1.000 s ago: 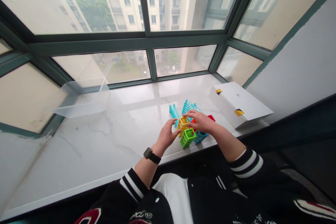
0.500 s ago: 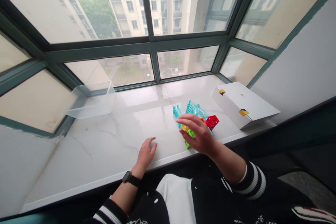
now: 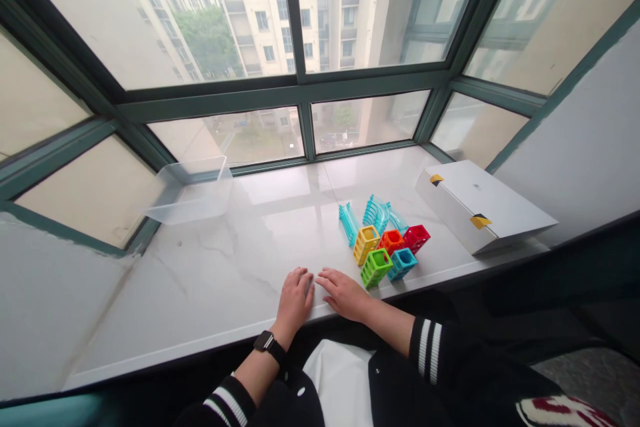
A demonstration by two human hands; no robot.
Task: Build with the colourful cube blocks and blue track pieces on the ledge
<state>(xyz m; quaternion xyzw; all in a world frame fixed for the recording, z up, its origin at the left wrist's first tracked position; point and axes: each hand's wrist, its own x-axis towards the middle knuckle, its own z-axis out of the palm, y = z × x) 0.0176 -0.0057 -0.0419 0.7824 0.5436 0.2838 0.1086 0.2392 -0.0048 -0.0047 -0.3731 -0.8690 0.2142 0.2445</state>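
Observation:
Both my hands rest at the front edge of the white marble-look sill (image 3: 240, 260), close together and holding nothing. My left hand (image 3: 296, 297), below a black watch (image 3: 269, 343), lies with its fingers loosely extended. My right hand (image 3: 345, 292) lies beside it, fingers stretched toward the left one. Just right of it stand several hollow plastic blocks with open tops: green (image 3: 376, 268), yellow (image 3: 366, 245), orange (image 3: 391, 241), blue (image 3: 402, 264) and red (image 3: 416, 239). Behind them lie clear teal plastic track pieces, one straight (image 3: 349, 224) and some curved (image 3: 376, 211).
A clear plastic bin (image 3: 193, 197) sits at the left back of the sill, against the window frame. On the right is a white box (image 3: 487, 203) with yellow-and-black tabs. Green window frames (image 3: 250, 99) border the back.
My right hand has come down and left from above the blocks to the sill beside my left hand, uncovering the blocks. The view has shifted slightly.

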